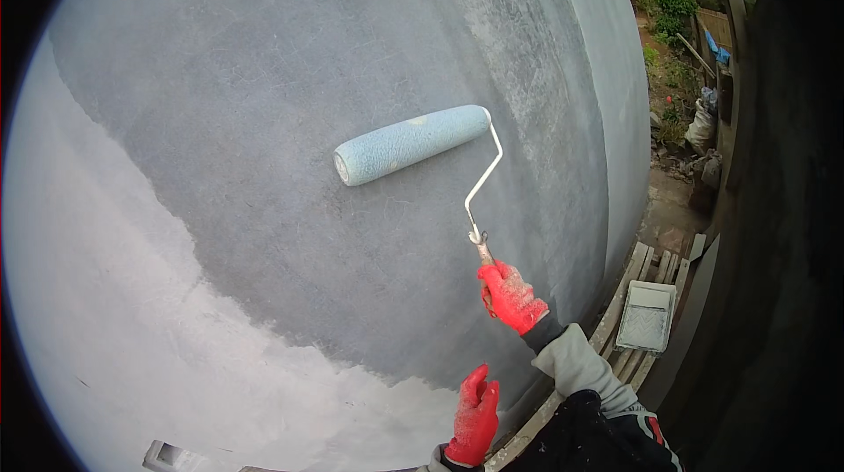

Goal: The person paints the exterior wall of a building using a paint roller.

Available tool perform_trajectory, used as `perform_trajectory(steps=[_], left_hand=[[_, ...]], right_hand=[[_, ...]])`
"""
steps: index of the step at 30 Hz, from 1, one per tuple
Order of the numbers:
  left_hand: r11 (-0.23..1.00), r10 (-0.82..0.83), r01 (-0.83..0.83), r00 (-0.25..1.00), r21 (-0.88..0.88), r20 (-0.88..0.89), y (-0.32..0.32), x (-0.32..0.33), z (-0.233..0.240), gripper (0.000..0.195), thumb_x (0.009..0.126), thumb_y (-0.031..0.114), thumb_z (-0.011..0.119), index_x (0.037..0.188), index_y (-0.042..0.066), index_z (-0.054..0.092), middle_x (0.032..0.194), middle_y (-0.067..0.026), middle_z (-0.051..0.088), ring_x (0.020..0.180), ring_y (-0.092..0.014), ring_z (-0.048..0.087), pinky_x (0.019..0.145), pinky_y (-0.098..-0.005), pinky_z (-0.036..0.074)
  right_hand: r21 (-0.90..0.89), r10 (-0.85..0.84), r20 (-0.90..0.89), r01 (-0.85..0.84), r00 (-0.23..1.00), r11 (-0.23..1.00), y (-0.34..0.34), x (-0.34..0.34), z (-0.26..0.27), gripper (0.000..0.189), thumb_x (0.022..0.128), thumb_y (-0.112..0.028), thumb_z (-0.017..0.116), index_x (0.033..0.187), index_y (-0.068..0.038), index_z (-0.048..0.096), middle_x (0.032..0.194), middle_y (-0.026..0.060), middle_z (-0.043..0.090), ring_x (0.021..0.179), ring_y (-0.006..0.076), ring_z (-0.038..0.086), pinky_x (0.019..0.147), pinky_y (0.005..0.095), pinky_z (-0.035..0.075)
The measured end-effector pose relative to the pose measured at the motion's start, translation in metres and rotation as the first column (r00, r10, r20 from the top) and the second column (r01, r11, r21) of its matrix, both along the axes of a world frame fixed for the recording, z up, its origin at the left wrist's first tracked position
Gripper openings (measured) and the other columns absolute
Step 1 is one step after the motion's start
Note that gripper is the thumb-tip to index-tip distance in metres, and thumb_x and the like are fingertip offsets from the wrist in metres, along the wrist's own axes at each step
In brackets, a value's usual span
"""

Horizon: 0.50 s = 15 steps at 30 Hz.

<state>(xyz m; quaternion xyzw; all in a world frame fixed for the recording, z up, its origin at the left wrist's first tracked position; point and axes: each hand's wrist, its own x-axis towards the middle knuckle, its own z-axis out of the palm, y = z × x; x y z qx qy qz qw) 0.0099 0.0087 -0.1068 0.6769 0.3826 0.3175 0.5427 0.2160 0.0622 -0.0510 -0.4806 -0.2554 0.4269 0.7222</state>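
Note:
My right hand (513, 298), in a red coated work glove, grips the handle (484, 252) of a paint roller. A bent white wire frame (484, 178) joins the handle to the pale blue roller cover (412, 146). The cover lies tilted against, or very close to, a grey rendered wall (277, 208). My left hand (475, 416), gloved in red too, is raised near the bottom of the view. It holds nothing, and its fingers are slightly apart and partly bent.
Lighter coating (264, 366) covers the wall's lower left. At right, a paint tray (646, 317) with pale paint rests on wooden planks (616, 317). Beyond lie rubble, white sacks (700, 128) and green plants (676, 2). A pale box-like fitting (175, 455) shows at bottom left.

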Motion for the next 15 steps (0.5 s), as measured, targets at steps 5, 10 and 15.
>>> perform_trajectory(steps=[5, 10, 15], left_hand=[[0.999, 0.036, -0.035, 0.998, -0.019, 0.052, 0.000, 0.001, -0.010, 0.041, 0.095, 0.012, 0.058, 0.134, 0.004, 0.048, 0.124, -0.0081, 0.055, 0.111, -0.015, 0.052, 0.095, -0.0282, 0.042], [0.991, 0.094, -0.078, 0.983, -0.109, 0.155, 0.008, 0.000, -0.060, 0.029, 0.099, 0.014, 0.052, 0.124, 0.002, 0.055, 0.112, -0.0076, 0.060, 0.097, -0.019, 0.058, 0.088, -0.0302, 0.047], [0.993, 0.058, -0.050, 0.996, -0.108, 0.072, 0.023, 0.036, -0.035, 0.035, 0.097, 0.017, 0.055, 0.129, 0.002, 0.051, 0.118, -0.0085, 0.057, 0.107, -0.017, 0.054, 0.092, -0.0292, 0.043]], right_hand=[[-0.117, 0.070, -0.013, -0.071, 0.997, 0.991, -0.025, -0.044, -0.111, 0.028, 0.094, -0.034, 0.053, 0.089, -0.006, 0.056, 0.062, -0.0001, 0.050, 0.052, 0.0107, 0.046, 0.049, 0.0287, 0.039], [-0.448, 0.165, 0.186, -0.066, 0.969, 0.891, -0.071, -0.092, -0.210, 0.037, 0.092, -0.037, 0.055, 0.092, -0.001, 0.062, 0.069, 0.0079, 0.062, 0.062, 0.0204, 0.060, 0.061, 0.0364, 0.047], [-0.265, 0.087, 0.208, -0.030, 0.974, 0.964, -0.037, -0.037, -0.121, 0.036, 0.092, -0.037, 0.056, 0.096, -0.001, 0.062, 0.068, 0.0063, 0.059, 0.061, 0.0179, 0.058, 0.059, 0.0354, 0.046]])
